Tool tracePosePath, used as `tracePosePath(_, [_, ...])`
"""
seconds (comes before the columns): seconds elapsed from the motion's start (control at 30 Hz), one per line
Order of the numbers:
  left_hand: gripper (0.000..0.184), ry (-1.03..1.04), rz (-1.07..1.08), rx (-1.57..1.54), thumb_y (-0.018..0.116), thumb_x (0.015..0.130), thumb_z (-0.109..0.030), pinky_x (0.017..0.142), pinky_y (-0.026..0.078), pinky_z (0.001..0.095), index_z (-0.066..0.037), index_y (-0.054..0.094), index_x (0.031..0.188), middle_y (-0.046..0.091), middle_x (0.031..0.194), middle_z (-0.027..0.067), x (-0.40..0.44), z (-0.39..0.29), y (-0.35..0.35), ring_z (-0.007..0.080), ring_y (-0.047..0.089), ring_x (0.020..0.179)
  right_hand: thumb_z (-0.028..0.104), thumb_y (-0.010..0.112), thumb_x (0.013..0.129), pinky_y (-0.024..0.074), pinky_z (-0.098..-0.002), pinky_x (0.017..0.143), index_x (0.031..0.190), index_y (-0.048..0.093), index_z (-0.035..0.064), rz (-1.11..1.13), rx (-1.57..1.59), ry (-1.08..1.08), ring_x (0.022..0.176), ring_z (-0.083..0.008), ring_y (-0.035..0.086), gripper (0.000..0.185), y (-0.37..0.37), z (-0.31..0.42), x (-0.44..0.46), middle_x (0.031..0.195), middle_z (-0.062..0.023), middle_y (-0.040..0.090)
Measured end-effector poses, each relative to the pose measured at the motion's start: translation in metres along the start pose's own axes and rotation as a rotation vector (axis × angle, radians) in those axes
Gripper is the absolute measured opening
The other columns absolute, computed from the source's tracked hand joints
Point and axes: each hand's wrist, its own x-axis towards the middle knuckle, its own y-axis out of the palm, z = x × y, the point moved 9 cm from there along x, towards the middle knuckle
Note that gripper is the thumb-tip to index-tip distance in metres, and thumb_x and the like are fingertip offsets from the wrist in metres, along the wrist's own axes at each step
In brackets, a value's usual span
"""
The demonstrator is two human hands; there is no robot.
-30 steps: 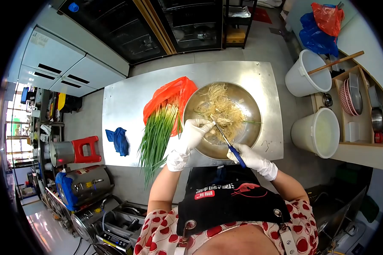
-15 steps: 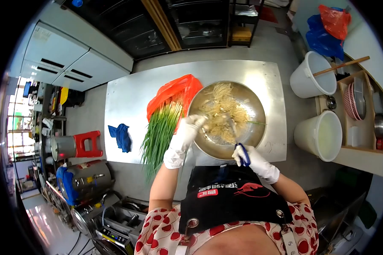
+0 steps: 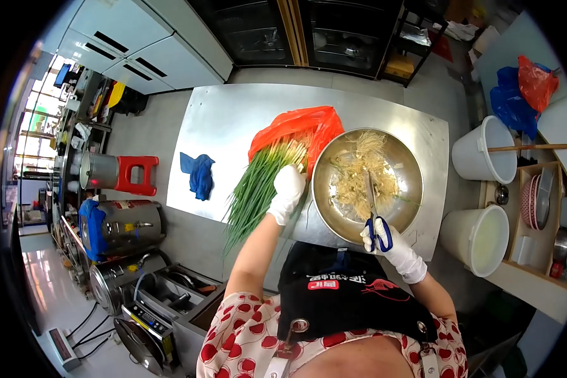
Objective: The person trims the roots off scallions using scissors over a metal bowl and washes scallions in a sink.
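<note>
Scissors (image 3: 370,200) over the bowl (image 3: 413,171)
Right grip (image 3: 393,249) clasps them; left grip (image 3: 289,186) is at the scallions (image 3: 253,188), its hold unclear.

The left hand (image 3: 290,186) had left the bowl (image 3: 411,165), where it had been beside the scissor tips a second earlier, and had come down at the edge of the scallions (image 3: 251,189). In the right hand (image 3: 398,250), the scissors (image 3: 372,213) had swung from a leftward slant to point almost straight away from the person. The view had turned, bringing a power strip (image 3: 63,348) into sight on the floor
</note>
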Motion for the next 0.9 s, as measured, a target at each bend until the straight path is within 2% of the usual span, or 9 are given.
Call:
tracePosePath(0.13, [0.023, 0.007, -0.052, -0.015, 0.074, 0.068, -0.023, 0.067, 0.053, 0.0425, -0.005, 0.068, 0.08, 0.068, 0.078, 0.0182, 0.007, 0.009, 0.006, 0.0347, 0.067, 0.073, 0.058, 0.036, 0.097, 0.0422, -0.0233, 0.06, 0.095, 0.056, 0.0049, 0.01, -0.035, -0.017, 0.065, -0.0111, 0.052, 0.057, 0.0, -0.004, 0.002, 0.073, -0.0007, 0.052])
tracePosePath(0.3, [0.024, -0.089, 0.236, -0.363, 0.063, 0.075, -0.02, 0.07, 0.052, 0.045, 0.0, 0.068, 0.087, 0.065, 0.079, 0.0255, 0.019, 0.052, 0.015, 0.0396, 0.065, 0.078, 0.058, 0.036, 0.097, 0.0421, -0.0232, 0.059, 0.095, 0.057, 0.0047, -0.002, -0.014, -0.003, 0.064, -0.011, 0.052, 0.057, -0.001, -0.007, 0.004, 0.072, -0.0006, 0.052])
tracePosePath(0.43, [0.009, -0.192, 0.321, -0.691, 0.065, 0.078, 0.001, 0.058, 0.047, 0.0282, 0.0, 0.062, 0.087, 0.063, 0.074, 0.0054, -0.001, 0.036, -0.031, 0.0138, 0.059, 0.061, 0.055, 0.039, 0.097, 0.0409, -0.0219, 0.055, 0.094, 0.058, 0.0041, -0.011, -0.019, -0.03, 0.061, -0.0099, 0.052, 0.055, -0.001, -0.006, 0.009, 0.07, 0.0, 0.054])
tracePosePath(0.53, [0.01, -0.319, 0.448, -1.01, 0.067, 0.079, -0.003, 0.065, 0.049, 0.0289, -0.001, 0.059, 0.082, 0.066, 0.081, 0.0057, -0.009, 0.038, -0.022, 0.0172, 0.066, 0.074, 0.051, 0.044, 0.097, 0.0395, -0.0205, 0.05, 0.091, 0.059, 0.0027, -0.008, -0.008, -0.039, 0.057, -0.009, 0.054, 0.051, 0.003, -0.001, 0.012, 0.069, 0.0003, 0.056])
tracePosePath(0.57, [0.014, -0.262, 0.399, -1.003, 0.069, 0.077, -0.008, 0.062, 0.05, 0.0318, 0.0, 0.063, 0.088, 0.067, 0.076, 0.0094, -0.007, 0.04, -0.024, 0.0195, 0.063, 0.064, 0.05, 0.046, 0.097, 0.0392, -0.0208, 0.049, 0.091, 0.059, 0.0025, 0.006, -0.015, -0.021, 0.056, -0.0092, 0.053, 0.05, 0.005, 0.0, 0.012, 0.068, -0.0001, 0.056])
tracePosePath(0.67, [0.023, 0.052, 0.12, -0.068, 0.071, 0.076, -0.019, 0.066, 0.052, 0.0365, -0.002, 0.065, 0.09, 0.069, 0.08, 0.0149, 0.002, 0.044, -0.062, 0.0281, 0.066, 0.069, 0.047, 0.047, 0.097, 0.0382, -0.0211, 0.048, 0.09, 0.06, 0.0031, 0.047, -0.056, -0.028, 0.054, -0.0097, 0.052, 0.047, 0.01, 0.0, 0.011, 0.066, -0.0012, 0.056])
tracePosePath(0.7, [0.027, 0.043, 0.031, -0.015, 0.071, 0.075, -0.029, 0.069, 0.052, 0.0399, -0.005, 0.067, 0.087, 0.067, 0.084, 0.0181, 0.005, 0.051, -0.071, 0.0331, 0.066, 0.076, 0.048, 0.044, 0.098, 0.038, -0.0206, 0.049, 0.091, 0.06, 0.004, 0.067, -0.078, -0.037, 0.055, -0.0095, 0.053, 0.047, 0.011, -0.001, 0.01, 0.067, -0.001, 0.057])
tracePosePath(0.8, [0.022, 0.132, -0.157, 0.053, 0.067, 0.08, -0.027, 0.066, 0.052, 0.0417, -0.005, 0.068, 0.078, 0.067, 0.075, 0.0168, 0.014, 0.029, -0.088, 0.0339, 0.065, 0.069, 0.048, 0.043, 0.099, 0.038, -0.02, 0.05, 0.091, 0.061, 0.0046, 0.083, -0.106, -0.035, 0.056, -0.0098, 0.054, 0.048, 0.011, -0.004, 0.009, 0.068, -0.0011, 0.058])
tracePosePath(0.9, [0.025, 0.17, -0.11, 0.063, 0.062, 0.082, -0.027, 0.06, 0.052, 0.0434, -0.007, 0.066, 0.068, 0.064, 0.066, 0.0163, 0.016, -0.003, -0.058, 0.0343, 0.064, 0.062, 0.045, 0.046, 0.098, 0.0392, -0.021, 0.05, 0.09, 0.061, 0.003, 0.079, -0.069, -0.019, 0.056, -0.0103, 0.053, 0.045, 0.012, -0.006, 0.008, 0.067, -0.0018, 0.057])
